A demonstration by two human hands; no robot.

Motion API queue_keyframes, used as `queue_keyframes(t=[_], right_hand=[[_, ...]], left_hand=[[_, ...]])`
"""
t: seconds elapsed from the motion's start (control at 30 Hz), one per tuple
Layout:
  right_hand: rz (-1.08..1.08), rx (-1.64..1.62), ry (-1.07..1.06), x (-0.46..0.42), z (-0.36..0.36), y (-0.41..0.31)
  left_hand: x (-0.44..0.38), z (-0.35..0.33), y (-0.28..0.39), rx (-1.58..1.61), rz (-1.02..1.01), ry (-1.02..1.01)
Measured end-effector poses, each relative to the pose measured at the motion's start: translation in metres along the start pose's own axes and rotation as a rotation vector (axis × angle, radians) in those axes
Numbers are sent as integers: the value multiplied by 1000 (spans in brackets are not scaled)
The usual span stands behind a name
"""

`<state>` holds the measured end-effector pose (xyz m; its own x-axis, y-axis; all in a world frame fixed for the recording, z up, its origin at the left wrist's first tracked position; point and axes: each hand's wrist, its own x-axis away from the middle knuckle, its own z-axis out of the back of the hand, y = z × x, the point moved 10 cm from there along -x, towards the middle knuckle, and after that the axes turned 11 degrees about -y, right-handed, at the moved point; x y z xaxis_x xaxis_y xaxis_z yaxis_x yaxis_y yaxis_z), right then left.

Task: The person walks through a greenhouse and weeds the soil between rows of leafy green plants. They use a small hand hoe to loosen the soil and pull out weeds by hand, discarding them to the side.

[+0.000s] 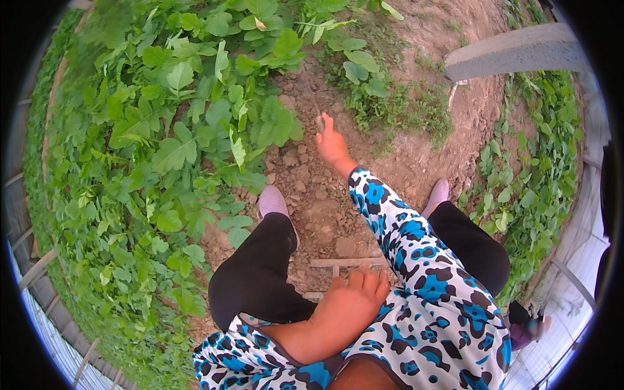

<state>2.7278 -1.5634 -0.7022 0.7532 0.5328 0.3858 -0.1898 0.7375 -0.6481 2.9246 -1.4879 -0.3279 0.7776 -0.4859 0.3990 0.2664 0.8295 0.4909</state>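
Reaching forward over the soil, my right hand (332, 144) is closed around the short handle of a hand tool (320, 124). A thin, faint part of the tool seems to run ahead of the handle over the dirt; its shape is too blurred to tell. To the left of this hand stand dense broad-leaved green plants (185, 146). Low weeds (404, 107) grow to its right. My left hand (353, 297) lies across my lap, fingers curled and palm hidden. Just beyond its fingers is a light wooden frame (346, 262) on the ground.
My feet in pale pink shoes (273, 201) are planted apart on cloddy soil (312, 219). A concrete post (516, 51) leans in at upper right. More leafy plants (541, 161) line the right, beside plastic sheeting (582, 234). Another person (524, 326) is at lower right.
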Motion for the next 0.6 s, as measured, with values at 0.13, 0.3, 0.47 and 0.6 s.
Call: queue_keyframes(t=[0.13, 0.3, 0.47, 0.6], right_hand=[[6, 75, -52, -41, 26, 16], [-110, 216, -141, -85, 48, 46], [-217, 212, -208, -76, 45, 75], [-305, 251, -237, -44, 46, 102]], left_hand=[[-1, 1, -3, -27, -1, 8], [-7, 7, -9, -45, -1, 11], [-11, 8, -12, -64, 12, -34], [-10, 8, -10, -26, -6, -36]])
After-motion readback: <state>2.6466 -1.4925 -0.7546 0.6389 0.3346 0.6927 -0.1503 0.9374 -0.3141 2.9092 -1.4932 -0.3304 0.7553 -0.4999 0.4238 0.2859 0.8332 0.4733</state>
